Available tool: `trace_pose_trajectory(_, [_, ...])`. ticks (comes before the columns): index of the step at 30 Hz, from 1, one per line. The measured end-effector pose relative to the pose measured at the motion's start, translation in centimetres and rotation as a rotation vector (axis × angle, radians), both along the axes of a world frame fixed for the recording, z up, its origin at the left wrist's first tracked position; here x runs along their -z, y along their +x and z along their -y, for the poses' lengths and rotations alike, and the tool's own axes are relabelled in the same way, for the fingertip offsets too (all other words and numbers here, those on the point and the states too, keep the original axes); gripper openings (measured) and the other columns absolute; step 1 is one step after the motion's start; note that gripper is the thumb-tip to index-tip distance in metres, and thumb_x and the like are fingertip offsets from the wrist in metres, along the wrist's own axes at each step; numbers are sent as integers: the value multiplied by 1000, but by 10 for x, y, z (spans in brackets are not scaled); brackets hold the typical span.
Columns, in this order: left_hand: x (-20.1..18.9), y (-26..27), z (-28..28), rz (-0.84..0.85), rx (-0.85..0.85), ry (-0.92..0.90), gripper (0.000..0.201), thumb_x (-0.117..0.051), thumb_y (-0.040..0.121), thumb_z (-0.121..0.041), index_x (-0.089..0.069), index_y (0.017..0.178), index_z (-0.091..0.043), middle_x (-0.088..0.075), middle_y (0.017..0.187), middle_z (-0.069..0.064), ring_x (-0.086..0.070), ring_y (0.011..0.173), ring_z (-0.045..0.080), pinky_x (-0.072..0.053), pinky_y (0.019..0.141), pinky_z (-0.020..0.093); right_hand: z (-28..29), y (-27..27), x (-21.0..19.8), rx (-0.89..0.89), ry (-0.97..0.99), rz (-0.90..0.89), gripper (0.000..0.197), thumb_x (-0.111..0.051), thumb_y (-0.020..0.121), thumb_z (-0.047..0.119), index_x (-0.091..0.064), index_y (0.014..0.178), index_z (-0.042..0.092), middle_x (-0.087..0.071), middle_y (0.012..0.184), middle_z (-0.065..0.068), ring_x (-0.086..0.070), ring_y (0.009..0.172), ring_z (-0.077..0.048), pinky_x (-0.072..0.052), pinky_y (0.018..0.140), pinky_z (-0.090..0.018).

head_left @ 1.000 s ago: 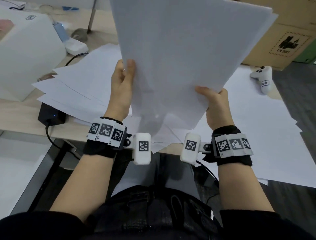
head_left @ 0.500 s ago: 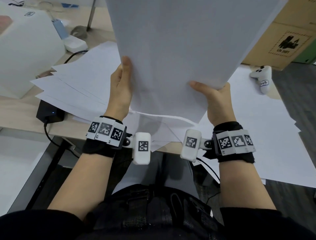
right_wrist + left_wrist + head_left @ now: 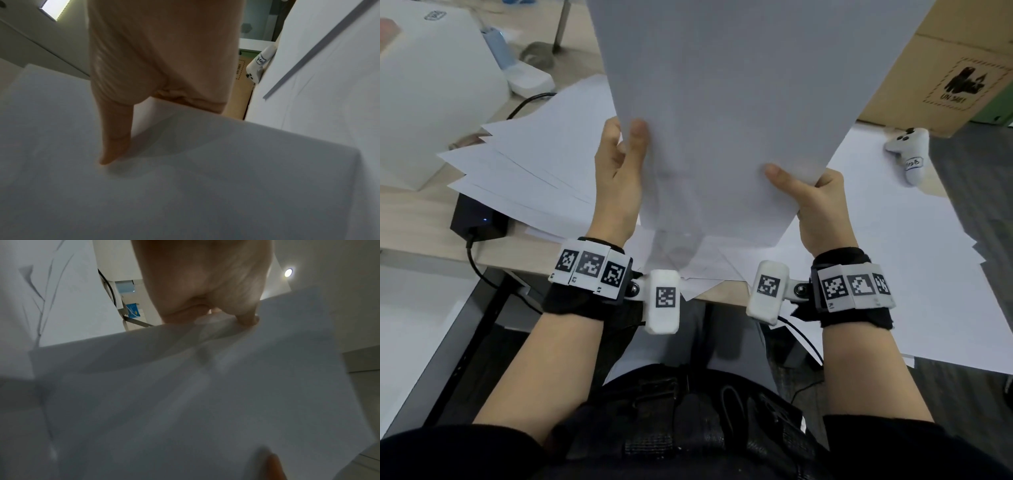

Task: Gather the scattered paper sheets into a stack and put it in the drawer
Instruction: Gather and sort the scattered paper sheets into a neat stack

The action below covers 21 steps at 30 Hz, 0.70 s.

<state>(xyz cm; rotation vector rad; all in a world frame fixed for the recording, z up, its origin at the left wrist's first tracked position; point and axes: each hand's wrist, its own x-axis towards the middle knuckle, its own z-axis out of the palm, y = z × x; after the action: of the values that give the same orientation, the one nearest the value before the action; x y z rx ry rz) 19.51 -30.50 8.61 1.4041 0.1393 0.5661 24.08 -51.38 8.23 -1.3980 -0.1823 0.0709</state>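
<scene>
1. A stack of paper sheets (image 3: 722, 113) is held raised above the desk (image 3: 417, 240), tilted with its top edge away from the person; its near corner hangs over the desk's front edge.
2. Loose paper sheets (image 3: 541, 161) are spread over the desk under and to both sides of the raised stack, some overhanging the front edge.
3. A white box (image 3: 431, 85) stands on the desk, left of the raised stack and behind the loose sheets. What it holds cannot be told.
4. A cardboard box (image 3: 928, 68) with a printed label is seen right of the raised stack, beyond the desk. Its contents are hidden.
5. The stack's left edge is pinched by the left hand (image 3: 619, 171): the thumb is laid on the near face, the fingers are behind it.
6. The stack's lower right edge is pinched by the right hand (image 3: 822, 205), thumb pressed on the near face.
7. A white controller (image 3: 909, 150) lies on the sheets, right of the raised stack.
8. A black adapter (image 3: 477, 219) with a cable sits on the desk, left of the raised stack.
</scene>
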Motion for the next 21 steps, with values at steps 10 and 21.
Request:
trace_pose_trajectory(10, [-2,0,-3,-3,-21,-2,20,-34,104,-20,-55,103,-20,-63,100,-9,-61,89,-6,-47,78,13,-12,-1,-6,56,20,20,18,-75,74,3,-70,90,6,-73,87,-1,-68,85,-17,-52,75,-26])
trace_pose_trajectory(21, [24,3,-19,-193,-75,-36,24,-34,100,-41,-49,104,-23,-55,100,-13,-53,91,-7,-41,89,11,-33,8,12,65,-110,-86,9,-71,81,5,-68,88,9,-72,80,5,-69,74,-11,-55,69,-25])
